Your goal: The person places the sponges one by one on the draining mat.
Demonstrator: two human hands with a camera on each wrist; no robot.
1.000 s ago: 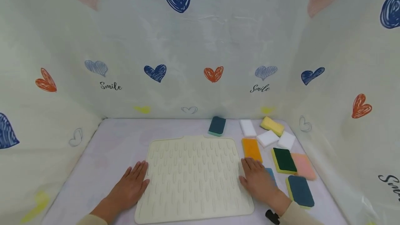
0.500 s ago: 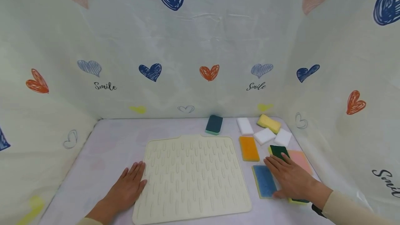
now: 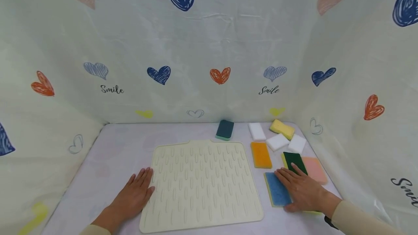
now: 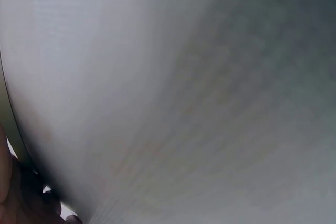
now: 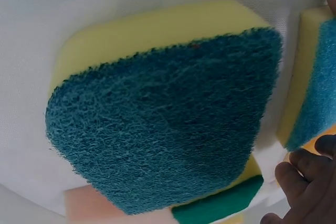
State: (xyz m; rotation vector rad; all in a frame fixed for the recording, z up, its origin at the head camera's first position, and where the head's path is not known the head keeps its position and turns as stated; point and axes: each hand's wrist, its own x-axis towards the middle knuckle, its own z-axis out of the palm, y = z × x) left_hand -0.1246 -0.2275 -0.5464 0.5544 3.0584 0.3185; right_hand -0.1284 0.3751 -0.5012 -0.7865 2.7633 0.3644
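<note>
A cream ribbed mat [image 3: 202, 184] lies flat on the table. My left hand [image 3: 132, 197] rests at its left edge with fingers straight; the left wrist view is mostly blurred pale cloth. My right hand [image 3: 303, 190] is over the right side of a blue sponge [image 3: 277, 189], thumb by its near corner and fingers by its far end. Whether it bears on the sponge cannot be told. Beneath the right wrist is a dark blue scouring sponge [image 5: 168, 119] with a yellow base, mostly hidden in the head view. A dark green scouring sponge [image 3: 295, 160] lies just beyond the fingers.
An orange sponge [image 3: 261, 155] lies right of the mat, a pink one [image 3: 315, 169] farther right. White sponges [image 3: 277, 141] and a yellow sponge [image 3: 282, 129] lie at the back right. A dark teal sponge [image 3: 225, 130] sits behind the mat. Heart-printed sheeting [image 3: 196, 46] encloses the table.
My right hand has left the mat's right edge and moved right to the sponges, then shifted slightly left onto the blue sponge's side. The left hand has stayed at the mat.
</note>
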